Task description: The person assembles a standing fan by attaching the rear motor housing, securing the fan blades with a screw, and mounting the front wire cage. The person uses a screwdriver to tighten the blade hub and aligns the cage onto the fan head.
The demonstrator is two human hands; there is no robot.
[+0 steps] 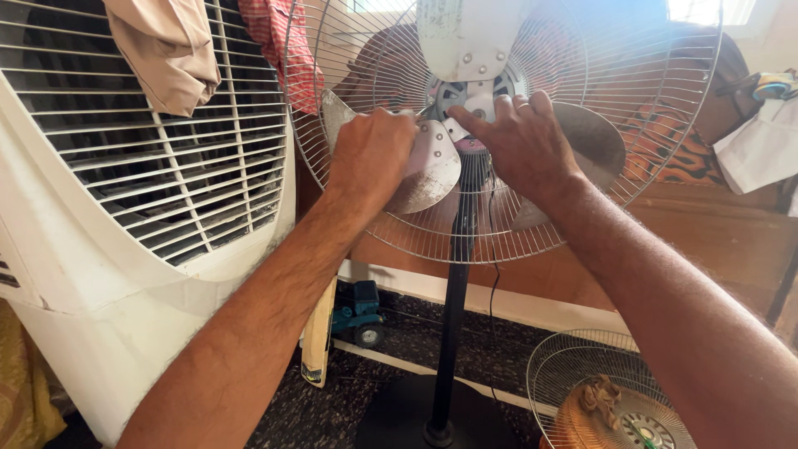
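- Pedestal fan, front guard off; metal fan blade (432, 166) sits on the hub (467, 98) at the centre of the rear wire guard (515, 237), head-high on the black pole (455, 308).
- Left hand (370, 154) closed in a fist around the blade's edge. Right hand (519, 141) open, fingers spread, fingertips pressing at the hub.
- Risk: blade edge is thin sheet metal; a slip of the clenched left hand could cut the palm.
- Risk: force at the hub sits high on a narrow pole; the round base (416, 416) could rock and the fan tip toward the white air cooler (125, 249).
- Risk: bending a blade by pulling on one side would likely leave it out of balance.
- Risk: cable (492, 283) hangs beside the pole; cannot tell if it is plugged in. If live, blade could spin under the hands.
- Loose guard (607, 391) lies on the floor (374, 391) by the base, with a toy truck (359, 312) near: trip hazards when stepping back.
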